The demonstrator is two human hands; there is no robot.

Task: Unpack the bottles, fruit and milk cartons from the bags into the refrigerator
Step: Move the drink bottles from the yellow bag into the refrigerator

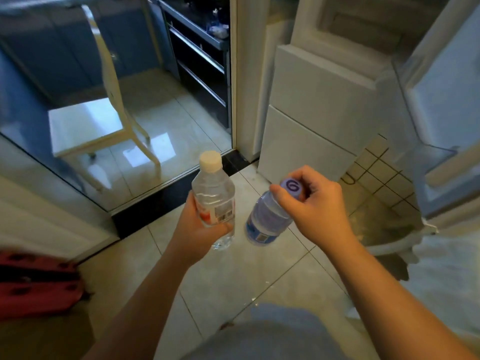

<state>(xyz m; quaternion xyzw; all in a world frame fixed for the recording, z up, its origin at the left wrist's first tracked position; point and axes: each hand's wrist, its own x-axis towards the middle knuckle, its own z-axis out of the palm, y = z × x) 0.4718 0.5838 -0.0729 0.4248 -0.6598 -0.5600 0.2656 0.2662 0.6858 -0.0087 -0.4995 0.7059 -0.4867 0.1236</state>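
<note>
My left hand (200,227) grips a clear water bottle (214,193) with a white cap and a red-and-white label, held upright by its middle. My right hand (309,203) pinches the neck of a second water bottle (265,222) just under its purple cap; this one has a blue label and hangs tilted over the floor. Both bottles are held side by side in front of me. The white refrigerator (319,100) stands ahead to the right, and its open door (441,105) fills the right edge of the view.
A red bag (36,284) lies on the floor at the left edge. A glass sliding door (78,100) to the kitchen is ahead left, with a pale chair (104,120) behind it. A white door frame (244,74) stands beside the refrigerator. Pale tiles cover the floor.
</note>
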